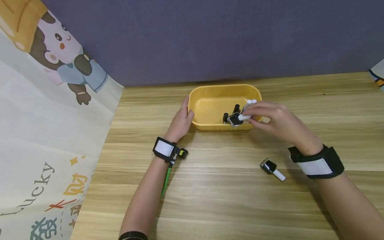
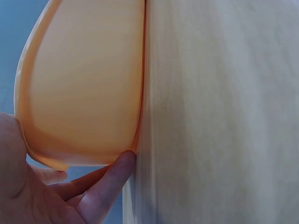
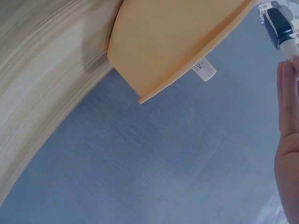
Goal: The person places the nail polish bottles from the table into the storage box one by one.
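A yellow plastic bin (image 1: 207, 100) stands at the back of the wooden table. My left hand (image 1: 181, 121) grips its left end; in the left wrist view the fingers (image 2: 110, 186) touch the bin's wall (image 2: 84, 93). My right hand (image 1: 274, 120) pinches the white cap of a dark nail polish bottle (image 1: 235, 119), tilted above the bin's front right part. In the right wrist view that bottle (image 3: 278, 25) shows at the upper right edge, near the fingertips. Several bottles with black caps (image 1: 225, 117) and white caps (image 1: 249, 102) are in the bin's right half, partly hidden.
Another dark nail polish bottle (image 1: 271, 167) with a white cap lies on the table (image 1: 216, 196), nearer the right forearm. A dark blue panel (image 1: 210, 40) rises behind the bin. A printed cloth (image 1: 60, 116) hangs on the left. A green cable (image 1: 166, 181) runs along the left forearm.
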Available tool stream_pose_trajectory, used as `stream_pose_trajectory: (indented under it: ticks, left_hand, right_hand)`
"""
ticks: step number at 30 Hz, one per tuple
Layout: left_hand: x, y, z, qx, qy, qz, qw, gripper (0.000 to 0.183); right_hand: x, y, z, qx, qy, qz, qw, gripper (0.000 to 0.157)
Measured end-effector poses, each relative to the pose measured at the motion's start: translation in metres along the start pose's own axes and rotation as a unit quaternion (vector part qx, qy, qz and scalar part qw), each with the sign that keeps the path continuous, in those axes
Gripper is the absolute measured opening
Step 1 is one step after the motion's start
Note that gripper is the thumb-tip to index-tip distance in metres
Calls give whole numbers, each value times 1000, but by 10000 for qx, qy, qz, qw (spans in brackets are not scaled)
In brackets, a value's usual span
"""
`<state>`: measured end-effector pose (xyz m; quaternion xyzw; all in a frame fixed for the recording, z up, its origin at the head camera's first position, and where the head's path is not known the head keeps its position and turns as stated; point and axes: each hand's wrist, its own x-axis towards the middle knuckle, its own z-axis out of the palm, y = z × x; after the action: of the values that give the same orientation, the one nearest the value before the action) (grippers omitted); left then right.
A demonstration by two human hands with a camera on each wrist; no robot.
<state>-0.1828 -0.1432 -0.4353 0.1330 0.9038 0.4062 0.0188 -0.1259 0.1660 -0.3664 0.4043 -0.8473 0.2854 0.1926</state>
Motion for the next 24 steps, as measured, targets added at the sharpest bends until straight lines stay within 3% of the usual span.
stream_pose_trajectory:
  ticks: [13, 24]
  left_hand:
    - [1, -2, 0, -44, 13, 33, 10000, 58]
    - [3, -2, 0, 12, 27, -29, 10000, 59]
  right_hand:
    - [1, 1, -1, -58, 21, 93, 9999, 30]
    - [4, 4, 2, -88, 320, 101, 9994, 32]
